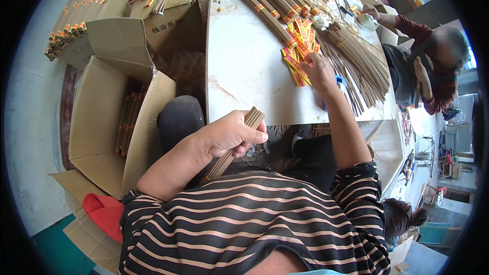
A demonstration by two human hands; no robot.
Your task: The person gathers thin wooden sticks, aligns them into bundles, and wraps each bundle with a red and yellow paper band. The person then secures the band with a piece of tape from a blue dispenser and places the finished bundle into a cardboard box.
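Note:
My left hand (232,133) is wrapped round a bundle of brown incense sticks (254,117), held slanting just off the table's near edge. The bundle's lower end runs down toward my striped shirt. On the white table, my right hand (321,71) reaches to a loose pile of red and yellow paper labels (294,66), its fingers bent and pinched at a label there. Beside that hand, to the right, lies a spread heap of loose incense sticks (359,63). Beyond the labels, finished incense bundles (262,7) with red and yellow bands lie in a row.
An open cardboard box (97,117) at my left holds banded bundles. More banded bundles (69,33) are stacked at the far left. A small blue object (340,82) sits by my right wrist. Another person (433,61) works across the table's right side.

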